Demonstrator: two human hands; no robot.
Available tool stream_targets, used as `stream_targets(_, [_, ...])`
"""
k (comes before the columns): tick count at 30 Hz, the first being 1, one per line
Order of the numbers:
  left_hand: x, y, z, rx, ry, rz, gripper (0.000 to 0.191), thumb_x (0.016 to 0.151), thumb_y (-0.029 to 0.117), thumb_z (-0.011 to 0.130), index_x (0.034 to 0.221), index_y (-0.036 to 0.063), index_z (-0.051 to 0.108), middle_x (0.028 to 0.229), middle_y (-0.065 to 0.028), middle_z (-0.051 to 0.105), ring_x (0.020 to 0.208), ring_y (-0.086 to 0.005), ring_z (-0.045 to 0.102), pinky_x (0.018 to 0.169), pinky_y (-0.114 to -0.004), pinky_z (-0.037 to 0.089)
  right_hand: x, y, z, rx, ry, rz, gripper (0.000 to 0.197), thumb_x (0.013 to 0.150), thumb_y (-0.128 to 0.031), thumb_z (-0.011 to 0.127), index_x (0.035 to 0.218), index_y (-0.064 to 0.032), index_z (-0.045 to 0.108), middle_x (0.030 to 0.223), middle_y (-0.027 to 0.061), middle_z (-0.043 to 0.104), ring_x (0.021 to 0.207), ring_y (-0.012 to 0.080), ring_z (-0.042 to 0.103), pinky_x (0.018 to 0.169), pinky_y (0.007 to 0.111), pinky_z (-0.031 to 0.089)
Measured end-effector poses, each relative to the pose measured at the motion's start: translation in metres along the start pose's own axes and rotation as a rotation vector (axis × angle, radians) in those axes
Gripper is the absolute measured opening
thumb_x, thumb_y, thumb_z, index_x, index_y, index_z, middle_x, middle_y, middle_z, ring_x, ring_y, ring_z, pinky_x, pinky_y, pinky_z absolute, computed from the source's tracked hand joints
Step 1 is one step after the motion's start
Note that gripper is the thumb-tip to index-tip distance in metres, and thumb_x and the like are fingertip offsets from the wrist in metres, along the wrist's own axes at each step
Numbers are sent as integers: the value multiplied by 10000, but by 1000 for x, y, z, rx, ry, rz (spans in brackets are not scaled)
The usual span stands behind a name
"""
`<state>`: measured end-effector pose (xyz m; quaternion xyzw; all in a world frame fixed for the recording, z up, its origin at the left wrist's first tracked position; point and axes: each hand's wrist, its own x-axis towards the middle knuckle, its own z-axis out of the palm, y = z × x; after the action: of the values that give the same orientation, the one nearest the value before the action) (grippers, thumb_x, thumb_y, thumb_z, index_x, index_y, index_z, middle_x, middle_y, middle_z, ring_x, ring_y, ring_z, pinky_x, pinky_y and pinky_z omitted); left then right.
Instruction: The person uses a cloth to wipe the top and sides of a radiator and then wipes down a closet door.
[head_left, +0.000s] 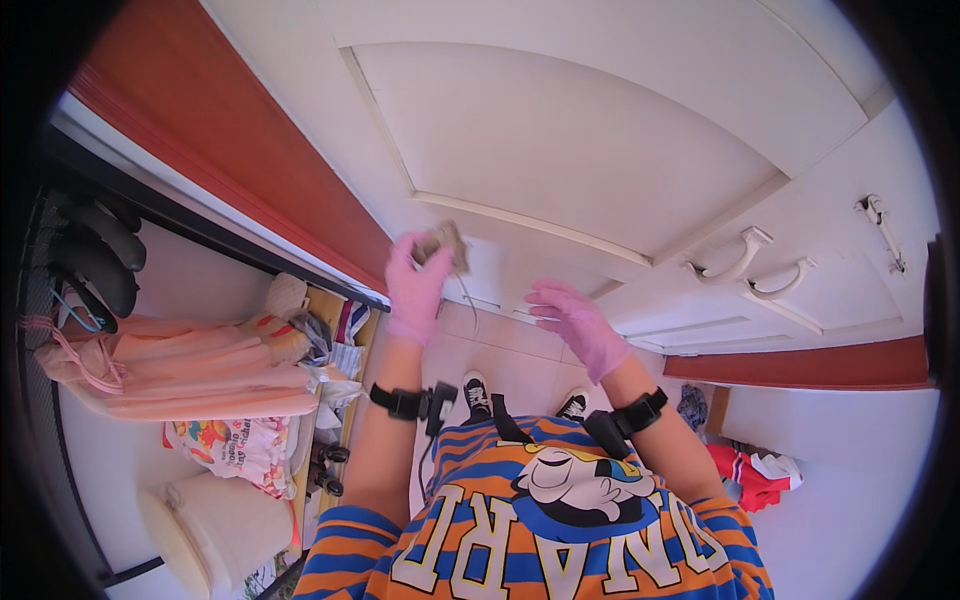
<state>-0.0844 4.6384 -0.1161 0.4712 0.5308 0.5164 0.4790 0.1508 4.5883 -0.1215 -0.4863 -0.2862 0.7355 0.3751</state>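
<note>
My left hand (420, 281), in a pink glove, grips a crumpled brownish cloth (448, 244) in front of a white panelled door (555, 142). From the cloth a thin string or loose strip (470, 304) hangs down. Also gloved in pink, my right hand (574, 319) is raised a little to the right, its fingers slightly spread and holding nothing that I can see. It is nearest to the lower part of the door and appears apart from it. Part of the cloth is hidden behind my left fingers.
White pull handles (739, 259) and a bolt latch (883, 232) sit on the door's right. Red-brown frame (247, 142) edges its left. A rack at left holds dark hangers (97, 255), a peach garment (202, 367) and a pale bin (225, 517). Red cloth (754, 469) lies at right.
</note>
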Motion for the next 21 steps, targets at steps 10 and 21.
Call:
stream_targets(10, [67,2,6,1239,366,714,169,763,58,609,931,71,589,951,-114,576,914,-304,555,775,-400,464,-29,16,-51,6,98,-25,276,888,-225,563,1124,-84,590,1038,49,630,935,139,575,822,271,449])
stream_targets(21, [37,14,68,986,128,691,117,767,56,584,878,49,618,964,-141,591,930,-327,558,783,-405,486,-37,20,-70,93,-33,-35,297,896,-235,571,1136,-59,572,1041,63,637,928,162,604,833,291,468])
